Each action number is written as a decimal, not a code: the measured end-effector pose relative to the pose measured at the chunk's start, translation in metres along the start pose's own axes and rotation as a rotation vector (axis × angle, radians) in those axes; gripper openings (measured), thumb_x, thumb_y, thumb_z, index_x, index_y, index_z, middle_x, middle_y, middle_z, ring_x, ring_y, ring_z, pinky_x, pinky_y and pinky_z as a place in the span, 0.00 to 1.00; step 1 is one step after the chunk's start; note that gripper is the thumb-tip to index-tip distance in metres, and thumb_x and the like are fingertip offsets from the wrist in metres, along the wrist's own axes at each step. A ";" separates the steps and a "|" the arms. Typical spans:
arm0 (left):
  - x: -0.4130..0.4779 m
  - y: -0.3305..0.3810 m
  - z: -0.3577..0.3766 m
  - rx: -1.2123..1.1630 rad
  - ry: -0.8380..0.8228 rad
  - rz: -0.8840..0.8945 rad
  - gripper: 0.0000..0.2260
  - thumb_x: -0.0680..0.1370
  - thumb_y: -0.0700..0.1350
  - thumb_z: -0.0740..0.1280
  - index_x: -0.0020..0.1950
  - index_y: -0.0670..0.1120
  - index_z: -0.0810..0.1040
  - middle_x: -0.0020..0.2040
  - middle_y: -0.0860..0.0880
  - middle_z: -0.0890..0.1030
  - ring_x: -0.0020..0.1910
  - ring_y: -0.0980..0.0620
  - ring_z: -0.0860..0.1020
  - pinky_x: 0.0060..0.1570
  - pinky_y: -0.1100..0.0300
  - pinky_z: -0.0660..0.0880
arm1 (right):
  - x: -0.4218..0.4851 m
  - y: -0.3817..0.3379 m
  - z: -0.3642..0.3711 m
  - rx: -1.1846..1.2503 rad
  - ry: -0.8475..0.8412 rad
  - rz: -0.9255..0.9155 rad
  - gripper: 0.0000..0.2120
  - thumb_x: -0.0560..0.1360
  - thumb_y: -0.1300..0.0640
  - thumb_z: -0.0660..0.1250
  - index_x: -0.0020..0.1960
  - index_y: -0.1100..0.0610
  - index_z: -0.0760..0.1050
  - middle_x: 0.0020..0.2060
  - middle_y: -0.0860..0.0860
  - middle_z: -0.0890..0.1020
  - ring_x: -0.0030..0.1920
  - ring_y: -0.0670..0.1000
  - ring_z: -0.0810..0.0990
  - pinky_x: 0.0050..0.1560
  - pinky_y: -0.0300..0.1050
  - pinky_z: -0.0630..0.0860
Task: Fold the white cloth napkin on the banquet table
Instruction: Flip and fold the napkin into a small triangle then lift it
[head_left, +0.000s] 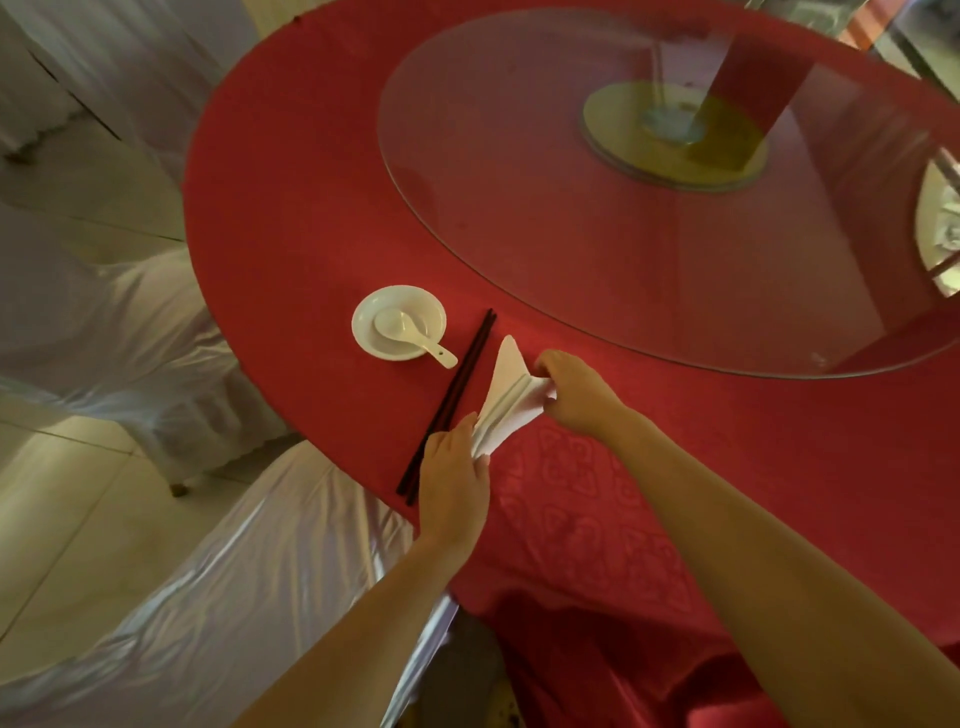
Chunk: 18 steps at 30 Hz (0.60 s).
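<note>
A: How far along is the fold?

B: Well along, I'd judge. The white napkin (506, 397) is already pleated into a narrow, pointed shape with several ridges running its length, not a flat square.

A: Where is it?

B: On the red desk (311, 218) near its edge, just beside the dark chopsticks (448, 408), which lie at its 9 o'clock. A white bowl (399, 322) with a spoon (410, 335) sits further off at about 10 o'clock.

A: And the hands?

B: The left hand (453, 486) has its fingers pinched together on the napkin's lower end at 6 o'clock. The right hand (576, 392) closes on the wider part at 3 o'clock, fingers curled around the bunched cloth.

A: What's left?

B: Probably shaping the tip at 12 o'clock, which lies flat and free, then setting the piece in its place. I can't tell the intended final form.

A: Any plate for it?

B: None visible at this setting.
</note>
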<state>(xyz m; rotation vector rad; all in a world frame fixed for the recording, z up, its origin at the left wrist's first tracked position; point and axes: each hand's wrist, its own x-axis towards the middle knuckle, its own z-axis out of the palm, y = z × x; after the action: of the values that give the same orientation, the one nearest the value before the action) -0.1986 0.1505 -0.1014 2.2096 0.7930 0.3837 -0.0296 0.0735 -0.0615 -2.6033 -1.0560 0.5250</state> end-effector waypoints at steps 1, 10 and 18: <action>-0.001 0.000 -0.001 -0.011 -0.011 -0.010 0.21 0.75 0.38 0.65 0.68 0.46 0.68 0.55 0.46 0.78 0.56 0.52 0.73 0.52 0.66 0.69 | 0.000 -0.003 -0.001 -0.092 -0.016 0.001 0.11 0.70 0.66 0.63 0.52 0.61 0.73 0.52 0.56 0.78 0.55 0.58 0.75 0.53 0.51 0.71; -0.006 -0.006 -0.004 -0.012 -0.108 0.005 0.24 0.76 0.38 0.66 0.71 0.46 0.64 0.56 0.42 0.76 0.54 0.49 0.76 0.52 0.64 0.70 | 0.000 -0.008 -0.009 -0.154 -0.095 0.132 0.16 0.72 0.64 0.60 0.28 0.53 0.62 0.39 0.55 0.76 0.49 0.59 0.77 0.43 0.47 0.68; -0.014 -0.009 -0.004 0.026 -0.081 0.071 0.28 0.75 0.38 0.67 0.73 0.41 0.61 0.58 0.41 0.77 0.60 0.47 0.72 0.60 0.57 0.71 | -0.016 -0.015 -0.002 -0.002 0.057 0.271 0.25 0.71 0.65 0.64 0.67 0.57 0.68 0.67 0.55 0.70 0.69 0.58 0.63 0.70 0.54 0.63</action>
<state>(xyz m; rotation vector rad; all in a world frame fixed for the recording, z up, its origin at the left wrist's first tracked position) -0.2152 0.1484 -0.1050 2.2672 0.6813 0.3174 -0.0484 0.0724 -0.0508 -2.7624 -0.6891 0.5047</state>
